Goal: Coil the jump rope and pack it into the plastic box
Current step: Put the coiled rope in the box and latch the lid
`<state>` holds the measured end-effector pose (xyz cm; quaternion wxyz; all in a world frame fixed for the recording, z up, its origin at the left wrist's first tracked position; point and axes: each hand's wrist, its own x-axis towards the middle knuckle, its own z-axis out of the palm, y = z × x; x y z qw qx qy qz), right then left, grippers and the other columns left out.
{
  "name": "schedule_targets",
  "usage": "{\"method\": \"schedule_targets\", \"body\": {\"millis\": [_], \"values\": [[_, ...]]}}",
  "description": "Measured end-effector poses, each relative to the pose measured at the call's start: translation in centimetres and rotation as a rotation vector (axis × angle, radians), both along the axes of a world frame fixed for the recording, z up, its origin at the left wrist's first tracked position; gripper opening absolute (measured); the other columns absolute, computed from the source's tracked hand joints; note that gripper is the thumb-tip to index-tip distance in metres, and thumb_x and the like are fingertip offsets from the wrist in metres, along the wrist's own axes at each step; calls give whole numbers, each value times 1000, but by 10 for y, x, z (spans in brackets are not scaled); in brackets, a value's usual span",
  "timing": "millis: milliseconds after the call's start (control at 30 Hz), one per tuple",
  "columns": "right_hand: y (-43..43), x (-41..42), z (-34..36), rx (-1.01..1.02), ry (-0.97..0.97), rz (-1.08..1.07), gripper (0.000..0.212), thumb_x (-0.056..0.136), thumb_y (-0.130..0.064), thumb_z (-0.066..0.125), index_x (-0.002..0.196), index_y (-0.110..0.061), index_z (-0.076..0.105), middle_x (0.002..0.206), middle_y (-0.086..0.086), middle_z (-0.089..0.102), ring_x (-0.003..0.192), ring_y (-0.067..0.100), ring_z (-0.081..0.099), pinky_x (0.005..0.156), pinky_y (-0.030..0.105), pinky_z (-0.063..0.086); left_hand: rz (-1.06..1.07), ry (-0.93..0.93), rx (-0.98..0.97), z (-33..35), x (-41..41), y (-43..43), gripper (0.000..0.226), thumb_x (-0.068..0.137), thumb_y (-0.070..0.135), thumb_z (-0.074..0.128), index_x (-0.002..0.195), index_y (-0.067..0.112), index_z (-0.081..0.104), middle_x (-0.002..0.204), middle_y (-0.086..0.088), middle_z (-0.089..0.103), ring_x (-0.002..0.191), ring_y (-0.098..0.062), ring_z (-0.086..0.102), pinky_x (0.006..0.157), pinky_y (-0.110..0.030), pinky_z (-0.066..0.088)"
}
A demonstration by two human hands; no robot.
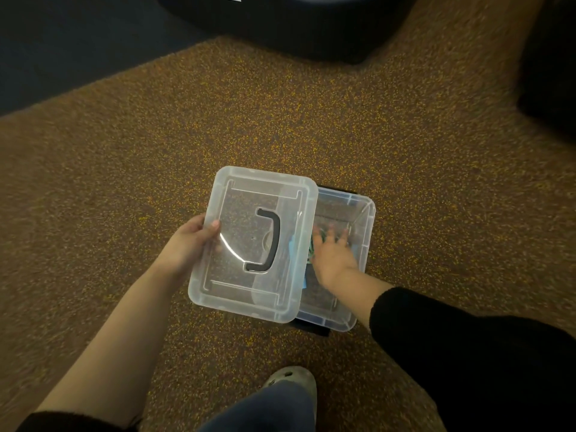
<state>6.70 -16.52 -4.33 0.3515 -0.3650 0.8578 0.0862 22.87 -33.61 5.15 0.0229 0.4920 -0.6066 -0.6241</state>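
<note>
left grip (190, 244) pinching, right grip (335, 257) splayed

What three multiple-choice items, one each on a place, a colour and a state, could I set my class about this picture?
1. Where is the right hand?
A. On top of the lid
B. Inside the box
C. Out of view

2. What colour is the lid's handle?
A. Red
B. Black
C. White

3. What state is the box in?
A. Clipped shut
B. Upside down
C. Open, with the left hand holding the lid partly over it

Answers:
1 B: its fingers are spread flat within the clear walls.
2 B: a black curved bar shows on the clear lid.
3 C: the left hand grips the lid's edge, and part of the box lies uncovered.
</note>
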Motion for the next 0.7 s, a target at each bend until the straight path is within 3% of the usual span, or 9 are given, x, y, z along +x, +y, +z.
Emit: {"method": "schedule_targets", "body": {"millis": [133, 267, 400, 533, 700], "values": [[6, -5, -4, 80, 41, 271, 86, 89, -7, 51, 149, -21, -9, 156, 3, -23, 143, 38, -11, 115, 48, 17, 28, 13, 10, 4, -3, 1, 21, 99, 22, 44, 83, 20, 57, 55, 10, 61, 51, -5, 59, 60, -29, 44], [7, 1, -7, 190, 133, 318, 73, 96, -22, 43, 150, -15, -6, 153, 10, -29, 141, 42, -15, 116, 50, 12, 40, 13, 8, 4, 0, -1, 17, 98, 23, 45, 90, 19, 59, 55, 14, 63, 51, -2, 61, 63, -30, 45], [-1, 6, -11, 213, 26, 112, 68, 98, -33, 37, 150, -10, -2, 150, 24, -30, 139, 51, -12, 113, 52, 15, 42, -4, -13, 2, 1, 0, 18, 98, 23, 45, 100, 14, 60, 69, 6, 66, 60, -7, 64, 63, -29, 47], [-14, 10, -10, 89, -83, -122, 62, 99, -38, 29, 146, 1, 19, 154, 19, -23, 140, 48, -11, 113, 53, 13, 36, -18, -5, -2, 2, -4, 19, 97, 25, 46, 100, 13, 60, 77, 1, 64, 72, -18, 62, 67, -34, 48], [-11, 17, -21, -151, 25, -285, 48, 100, -32, 32, 140, -6, 29, 157, 22, -7, 141, 48, -7, 113, 60, 12, 47, -6, 15, -8, 2, -9, 17, 98, 24, 46, 96, 15, 60, 58, 9, 62, 53, -5, 60, 63, -32, 45]]}}
